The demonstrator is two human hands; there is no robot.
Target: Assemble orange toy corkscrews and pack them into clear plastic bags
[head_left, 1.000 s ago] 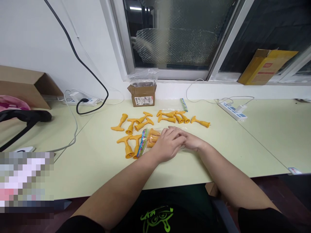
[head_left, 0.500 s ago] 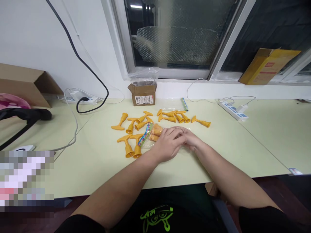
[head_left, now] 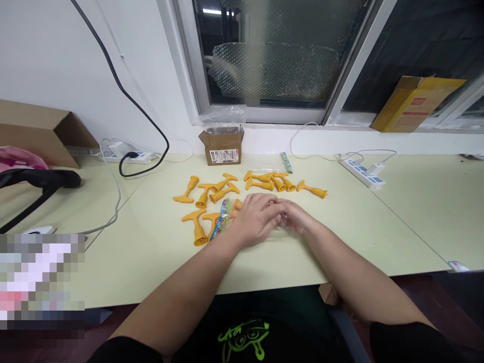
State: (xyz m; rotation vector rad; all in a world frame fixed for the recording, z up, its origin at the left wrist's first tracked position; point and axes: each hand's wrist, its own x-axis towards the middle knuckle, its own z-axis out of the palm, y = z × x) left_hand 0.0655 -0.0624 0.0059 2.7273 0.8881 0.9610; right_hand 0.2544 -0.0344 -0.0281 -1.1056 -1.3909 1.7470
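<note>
A clear plastic bag (head_left: 224, 218) with a colourful header strip lies on the table with yellow pieces inside it. My left hand (head_left: 257, 218) rests over the bag, its fingers curled and pointing right. At the bag's right part, my right hand (head_left: 297, 216) has its fingers closed on the clear plastic, meeting the fingertips of my left hand. Several yellow T-handled pieces (head_left: 199, 229) lie left of and behind the bag. One more yellow piece (head_left: 313, 190) lies apart behind my right hand.
A small open cardboard box (head_left: 224, 151) stands by the wall, beside a flat clear bag (head_left: 286, 162). Power strips (head_left: 363, 172) with cables sit at both sides. A pixelated patch covers the left front, and a black stand (head_left: 45, 181) is at the left edge.
The bag's header strip has shifted left and down, now overlapping a yellow piece. My left hand has moved slightly left over the bag, and more clear plastic shows below my right hand.
</note>
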